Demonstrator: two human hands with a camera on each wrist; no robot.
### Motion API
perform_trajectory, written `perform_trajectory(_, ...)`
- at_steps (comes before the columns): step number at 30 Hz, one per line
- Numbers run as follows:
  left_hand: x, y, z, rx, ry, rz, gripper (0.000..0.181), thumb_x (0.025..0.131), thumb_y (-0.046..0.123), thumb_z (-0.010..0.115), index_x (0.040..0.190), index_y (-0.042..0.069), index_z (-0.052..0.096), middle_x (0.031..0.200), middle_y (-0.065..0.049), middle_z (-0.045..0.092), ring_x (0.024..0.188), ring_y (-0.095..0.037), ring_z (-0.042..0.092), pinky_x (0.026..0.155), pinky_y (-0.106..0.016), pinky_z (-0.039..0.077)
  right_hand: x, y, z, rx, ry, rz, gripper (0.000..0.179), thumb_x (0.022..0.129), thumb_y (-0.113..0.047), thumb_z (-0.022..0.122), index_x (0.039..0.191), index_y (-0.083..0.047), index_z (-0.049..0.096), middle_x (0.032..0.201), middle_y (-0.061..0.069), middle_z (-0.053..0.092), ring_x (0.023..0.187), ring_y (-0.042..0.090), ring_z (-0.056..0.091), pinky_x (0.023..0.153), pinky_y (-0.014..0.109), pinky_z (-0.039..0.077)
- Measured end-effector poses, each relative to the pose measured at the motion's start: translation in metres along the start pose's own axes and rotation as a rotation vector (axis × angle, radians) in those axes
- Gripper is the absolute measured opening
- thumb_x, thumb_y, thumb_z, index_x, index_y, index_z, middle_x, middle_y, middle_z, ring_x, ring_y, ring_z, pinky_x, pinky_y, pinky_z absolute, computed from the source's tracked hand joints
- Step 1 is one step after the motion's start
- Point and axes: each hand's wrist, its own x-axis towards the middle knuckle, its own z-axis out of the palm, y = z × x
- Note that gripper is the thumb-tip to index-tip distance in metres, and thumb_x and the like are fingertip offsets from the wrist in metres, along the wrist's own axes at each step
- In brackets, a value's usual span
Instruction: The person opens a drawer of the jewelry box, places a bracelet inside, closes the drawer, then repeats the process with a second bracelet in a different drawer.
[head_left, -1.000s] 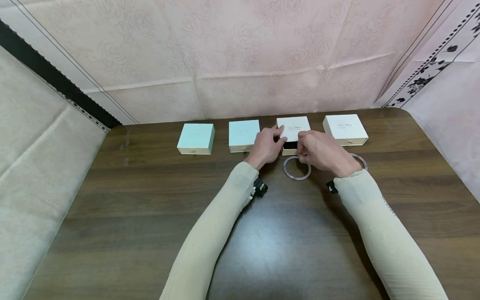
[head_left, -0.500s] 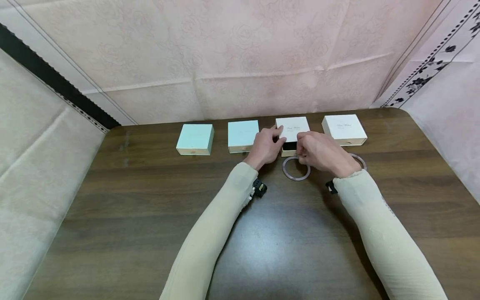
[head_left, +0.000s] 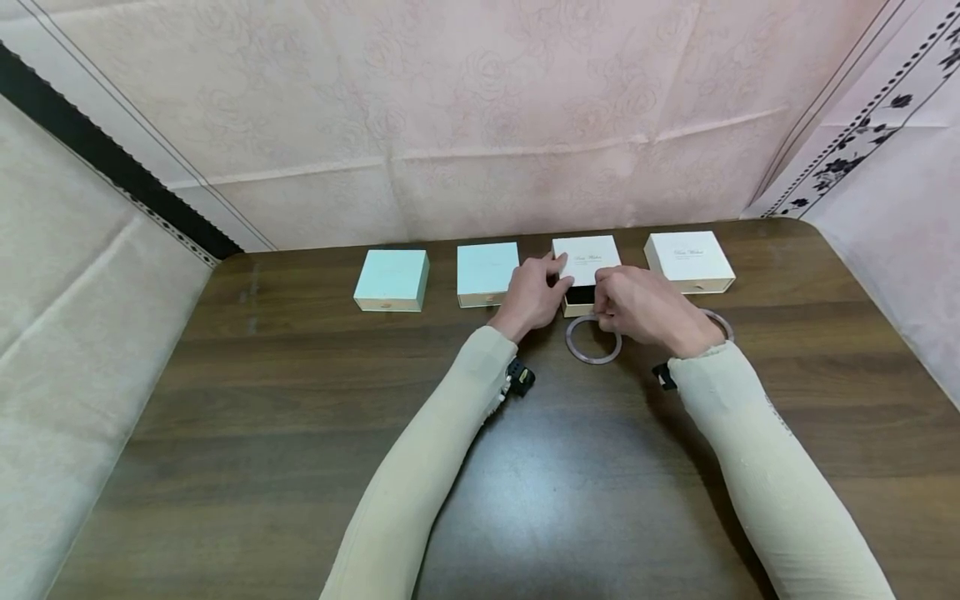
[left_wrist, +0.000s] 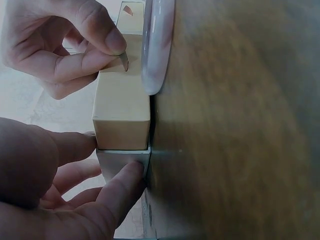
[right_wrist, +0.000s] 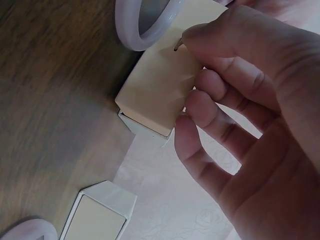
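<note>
A white drawer-style gift box (head_left: 587,252) stands between my hands, its drawer (left_wrist: 122,102) slid partly out toward me. My left hand (head_left: 531,292) grips the outer sleeve (left_wrist: 114,161), fingers on its sides. With thumb and index finger my right hand (head_left: 637,304) pinches the small ribbon pull tab (left_wrist: 125,62) on the drawer front. A dark strip of the drawer's interior (head_left: 581,294) shows in the head view. Right in front of the drawer lies a pale lilac bangle (head_left: 594,361), close to the right fingers.
Left of the hands stand two mint-green boxes (head_left: 392,273) (head_left: 486,267) of similar shape. Another white box (head_left: 689,254) is at the right, with a second bangle (head_left: 724,322) partly behind the right wrist. All are near the far edge of the brown wooden table (head_left: 300,467).
</note>
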Motion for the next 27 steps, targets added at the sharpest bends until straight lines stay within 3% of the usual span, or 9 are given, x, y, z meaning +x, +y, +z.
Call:
perform_trajectory(2, 0.0001, -0.0004, 0.0008, 0.002, -0.001, 0.000, 0.048, 0.107, 0.027, 0.056, 0.153, 0.016, 0.047, 0.162, -0.012, 0.040, 0.140, -0.033, 0.050, 0.108, -0.033, 0.047, -0.0005, 0.0002, 0.0003, 0.006, -0.005, -0.002, 0.015, 0.082, -0.002, 0.078, 0.073, -0.013, 0.073, 0.083, -0.003, 0.062, 0.076, 0.015, 0.062, 0.069, 0.036, 0.053)
perform_trajectory(6, -0.0011, -0.0001, 0.0008, 0.000, 0.001, 0.009, 0.048, 0.107, 0.026, 0.056, 0.153, 0.015, 0.047, 0.162, -0.013, 0.040, 0.111, -0.040, 0.062, 0.098, -0.033, 0.048, -0.0003, 0.0003, 0.0003, 0.010, -0.008, -0.001, 0.015, 0.081, -0.002, 0.077, 0.072, -0.013, 0.072, 0.083, -0.003, 0.061, 0.076, 0.014, 0.062, 0.069, 0.035, 0.053)
perform_trajectory(7, -0.0010, 0.0003, 0.0007, 0.005, 0.004, 0.010, 0.048, 0.107, 0.026, 0.056, 0.153, 0.015, 0.047, 0.162, -0.013, 0.040, 0.120, -0.040, 0.060, 0.099, -0.033, 0.048, 0.0000, 0.0004, 0.0002, 0.009, -0.006, 0.002, 0.015, 0.080, -0.001, 0.077, 0.072, -0.013, 0.072, 0.082, -0.003, 0.061, 0.075, 0.014, 0.061, 0.069, 0.034, 0.052)
perform_trajectory(9, -0.0009, 0.0008, 0.0003, 0.008, 0.006, 0.016, 0.047, 0.107, 0.025, 0.055, 0.153, 0.014, 0.047, 0.162, -0.014, 0.040, 0.109, -0.041, 0.062, 0.098, -0.033, 0.048, 0.0003, 0.0008, -0.0001, 0.008, -0.001, 0.000, 0.016, 0.079, -0.001, 0.076, 0.071, -0.013, 0.071, 0.081, -0.004, 0.060, 0.074, 0.014, 0.060, 0.068, 0.034, 0.052)
perform_trajectory(14, -0.0008, 0.0008, 0.0004, 0.006, 0.001, 0.007, 0.048, 0.107, 0.025, 0.055, 0.153, 0.014, 0.047, 0.162, -0.015, 0.039, 0.102, -0.043, 0.061, 0.099, -0.036, 0.048, -0.0009, 0.0006, -0.0011, 0.016, -0.010, -0.010, 0.016, 0.080, 0.000, 0.076, 0.071, -0.013, 0.070, 0.082, -0.003, 0.060, 0.074, 0.014, 0.060, 0.068, 0.034, 0.051)
perform_trajectory(17, -0.0004, 0.0011, 0.0004, 0.015, 0.003, 0.002, 0.048, 0.107, 0.025, 0.055, 0.153, 0.015, 0.047, 0.163, -0.014, 0.039, 0.125, -0.038, 0.058, 0.107, -0.036, 0.047, -0.0018, 0.0003, -0.0015, 0.015, -0.013, -0.010, 0.014, 0.080, -0.001, 0.077, 0.073, -0.012, 0.071, 0.083, -0.002, 0.061, 0.075, 0.015, 0.062, 0.069, 0.034, 0.052)
perform_trajectory(21, 0.0001, 0.0022, 0.0000, 0.018, 0.002, 0.007, 0.048, 0.107, 0.025, 0.055, 0.153, 0.015, 0.046, 0.163, -0.013, 0.038, 0.143, -0.034, 0.046, 0.110, -0.037, 0.046, -0.0023, 0.0007, -0.0020, 0.013, -0.012, -0.011, 0.012, 0.081, -0.001, 0.077, 0.076, -0.011, 0.073, 0.084, -0.002, 0.063, 0.077, 0.016, 0.064, 0.070, 0.036, 0.054)
perform_trajectory(25, -0.0001, 0.0023, -0.0003, 0.024, 0.002, 0.009, 0.048, 0.107, 0.025, 0.055, 0.153, 0.015, 0.047, 0.163, -0.013, 0.039, 0.144, -0.033, 0.045, 0.110, -0.037, 0.046, -0.0024, 0.0001, -0.0027, 0.018, -0.021, -0.015, 0.011, 0.081, -0.001, 0.077, 0.076, -0.010, 0.074, 0.085, -0.001, 0.063, 0.077, 0.016, 0.064, 0.070, 0.037, 0.054)
perform_trajectory(27, -0.0003, 0.0017, -0.0005, 0.021, -0.001, 0.007, 0.048, 0.107, 0.026, 0.055, 0.153, 0.015, 0.046, 0.163, -0.014, 0.038, 0.132, -0.037, 0.055, 0.109, -0.037, 0.047, -0.0022, -0.0005, -0.0030, 0.022, -0.026, -0.016, 0.011, 0.081, 0.000, 0.076, 0.076, -0.010, 0.073, 0.085, -0.001, 0.063, 0.076, 0.016, 0.063, 0.070, 0.036, 0.053)
